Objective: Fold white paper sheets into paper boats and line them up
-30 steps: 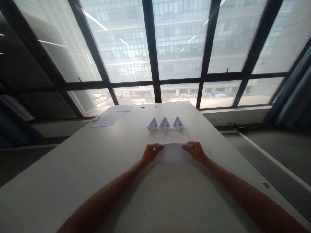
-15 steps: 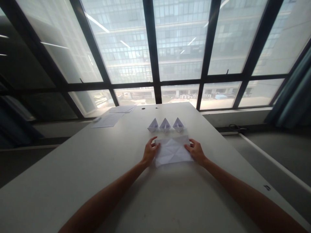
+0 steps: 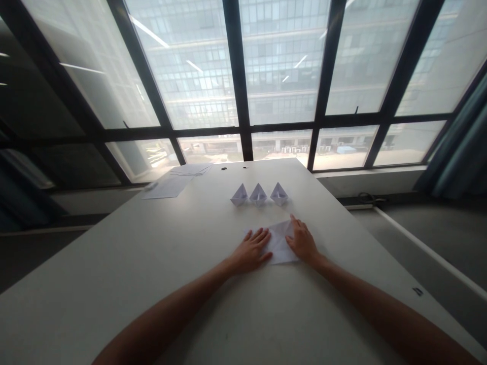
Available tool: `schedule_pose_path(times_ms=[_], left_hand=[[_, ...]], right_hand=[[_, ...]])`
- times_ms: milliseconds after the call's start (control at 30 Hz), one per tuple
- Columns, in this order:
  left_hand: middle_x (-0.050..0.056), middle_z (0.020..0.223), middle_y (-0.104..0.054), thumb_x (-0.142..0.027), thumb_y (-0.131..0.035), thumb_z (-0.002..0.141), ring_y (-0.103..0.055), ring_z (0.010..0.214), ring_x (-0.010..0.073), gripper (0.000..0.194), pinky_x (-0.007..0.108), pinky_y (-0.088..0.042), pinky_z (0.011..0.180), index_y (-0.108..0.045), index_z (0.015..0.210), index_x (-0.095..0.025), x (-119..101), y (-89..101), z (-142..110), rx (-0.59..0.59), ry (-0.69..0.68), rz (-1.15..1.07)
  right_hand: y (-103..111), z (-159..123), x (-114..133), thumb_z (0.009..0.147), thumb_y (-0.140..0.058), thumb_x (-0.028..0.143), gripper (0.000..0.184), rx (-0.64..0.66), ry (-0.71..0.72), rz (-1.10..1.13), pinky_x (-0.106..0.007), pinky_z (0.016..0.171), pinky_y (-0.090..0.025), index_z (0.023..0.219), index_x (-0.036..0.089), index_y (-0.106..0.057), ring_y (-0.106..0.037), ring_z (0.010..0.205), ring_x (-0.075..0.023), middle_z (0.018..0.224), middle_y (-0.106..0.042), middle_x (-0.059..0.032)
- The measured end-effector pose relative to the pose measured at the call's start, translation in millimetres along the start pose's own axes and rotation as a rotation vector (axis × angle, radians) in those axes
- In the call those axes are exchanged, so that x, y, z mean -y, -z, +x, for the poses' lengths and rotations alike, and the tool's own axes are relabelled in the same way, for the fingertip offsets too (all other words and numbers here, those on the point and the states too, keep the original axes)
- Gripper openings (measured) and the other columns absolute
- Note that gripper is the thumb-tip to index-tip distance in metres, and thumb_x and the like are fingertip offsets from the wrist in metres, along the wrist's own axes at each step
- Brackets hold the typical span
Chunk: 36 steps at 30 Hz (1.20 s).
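A creased sheet of white paper (image 3: 280, 246) lies on the white table (image 3: 182, 243) in front of me, partly covered by both hands. My left hand (image 3: 253, 249) rests flat over the sheet's left part, fingers stretched toward the right. At the right edge, my right hand (image 3: 303, 239) presses on the paper with its fingers extended and thumb reaching inward. Just beyond stand three folded paper boats in a row: the left boat (image 3: 239, 195), the middle boat (image 3: 258, 195) and the right boat (image 3: 279, 194).
Several loose paper sheets (image 3: 169, 186) lie at the table's far left. Two small dark spots, one a round hole (image 3: 224, 169), show near the far edge. A small dark mark (image 3: 417, 291) is near the right edge. Large windows (image 3: 281, 66) rise behind the table.
The paper was held by its two sides and lifted slightly; now it is pressed on the table. My left hand moved right and flattened onto it; my right hand turned palm down.
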State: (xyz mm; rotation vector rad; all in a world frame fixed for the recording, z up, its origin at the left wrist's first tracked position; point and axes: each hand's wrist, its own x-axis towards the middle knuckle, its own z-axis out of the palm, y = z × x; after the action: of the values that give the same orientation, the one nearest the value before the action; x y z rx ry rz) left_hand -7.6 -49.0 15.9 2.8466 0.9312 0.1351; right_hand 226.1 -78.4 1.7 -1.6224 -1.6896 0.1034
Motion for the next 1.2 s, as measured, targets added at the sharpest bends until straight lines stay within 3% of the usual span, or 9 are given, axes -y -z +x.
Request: schedule_pose_path(times_ms=[100,200,300,400,633,1200], left_hand=[[0.009,0.161,-0.013,-0.061,-0.024,0.098,-0.009,0.149,0.0269,0.071,0.051,-0.009,0.119,-0.015,0.156,-0.020,-0.7,1.6,0.0,0.024,0.006,0.027],[0.009,0.161,-0.013,-0.060,-0.024,0.098,-0.009,0.149,0.0263,0.071,0.049,-0.008,0.119,-0.012,0.156,-0.021,-2.2,1.5,1.2,0.013,0.003,0.041],[0.009,0.161,-0.014,-0.058,-0.027,0.099,-0.010,0.149,0.0251,0.070,0.047,-0.008,0.119,-0.009,0.156,-0.022,-3.6,-0.2,1.6,-0.018,-0.007,0.045],[0.009,0.161,-0.016,-0.057,-0.027,0.099,-0.011,0.149,0.0243,0.069,0.046,-0.008,0.119,-0.010,0.156,-0.022,-4.6,-1.4,1.1,-0.039,-0.016,0.035],[0.011,0.160,-0.019,-0.059,-0.026,0.099,-0.013,0.149,0.0253,0.069,0.047,-0.009,0.118,-0.016,0.155,-0.021,-5.3,-0.7,0.8,-0.047,0.007,0.024],[0.012,0.159,-0.019,-0.062,-0.026,0.097,-0.013,0.148,0.0262,0.072,0.045,-0.010,0.119,-0.019,0.155,-0.019,-4.3,0.0,0.3,-0.048,0.027,0.027]], right_hand=[[4.8,-4.3,13.3,0.085,-0.054,0.016,0.062,-0.021,0.193,-0.187,-0.048,0.113,-0.030,0.145,0.014,-0.041,-0.035,0.138,-0.0307,0.146,-0.043,-0.0174],[2.4,-7.4,22.1,0.093,-0.044,0.023,0.052,0.164,0.365,-0.203,-0.045,0.117,-0.023,0.145,0.017,-0.042,-0.026,0.144,-0.0255,0.154,-0.034,-0.0127],[-4.5,-8.8,21.6,0.096,-0.040,0.037,0.060,0.422,0.371,-0.197,-0.044,0.118,-0.018,0.151,0.014,-0.032,-0.021,0.146,-0.0246,0.158,-0.027,-0.0130],[-8.0,-8.3,16.5,0.097,-0.034,0.049,0.069,0.550,0.309,-0.219,-0.044,0.119,-0.011,0.153,0.010,-0.024,-0.015,0.148,-0.0245,0.159,-0.020,-0.0143],[-5.3,-7.6,12.5,0.096,-0.029,0.059,0.076,0.552,0.292,-0.256,-0.045,0.119,-0.003,0.153,0.011,-0.023,-0.011,0.149,-0.0236,0.160,-0.017,-0.0133],[-6.4,-7.7,11.1,0.095,-0.028,0.063,0.078,0.544,0.265,-0.265,-0.047,0.119,-0.004,0.154,0.013,-0.022,-0.011,0.149,-0.0242,0.160,-0.017,-0.0130]])
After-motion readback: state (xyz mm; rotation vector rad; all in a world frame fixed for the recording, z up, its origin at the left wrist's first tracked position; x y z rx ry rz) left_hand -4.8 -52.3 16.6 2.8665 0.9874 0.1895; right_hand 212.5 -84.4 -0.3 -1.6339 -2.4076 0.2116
